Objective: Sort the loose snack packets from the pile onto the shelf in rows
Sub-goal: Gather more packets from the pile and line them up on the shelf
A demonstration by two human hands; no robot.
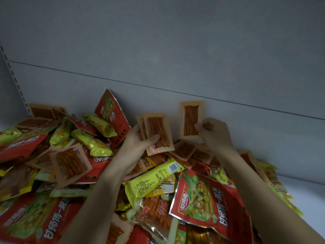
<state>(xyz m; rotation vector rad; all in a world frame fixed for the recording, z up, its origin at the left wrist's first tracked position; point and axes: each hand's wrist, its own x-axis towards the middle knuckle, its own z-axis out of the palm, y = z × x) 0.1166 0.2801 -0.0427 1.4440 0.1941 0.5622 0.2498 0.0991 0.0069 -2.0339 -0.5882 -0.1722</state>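
Hands (139, 138) (213, 132) pinching flat glossy orange packets (158, 132) (191, 118), crinkly pile (70, 155)

Pile of snack packets (105, 173) lies on the shelf (302, 187), heaped from the left edge across to right of centre. Back panel (175, 59) stands behind it; one large packet (112, 117) leans against the panel at the pile's rear. Slotted upright (14, 76) at far left. Left hand (139, 140) holds a small stack of flat packets (156, 132) above the pile's middle. To its right, apart from it, right hand (214, 132) holds a single flat packet (190, 120) upright before the panel.
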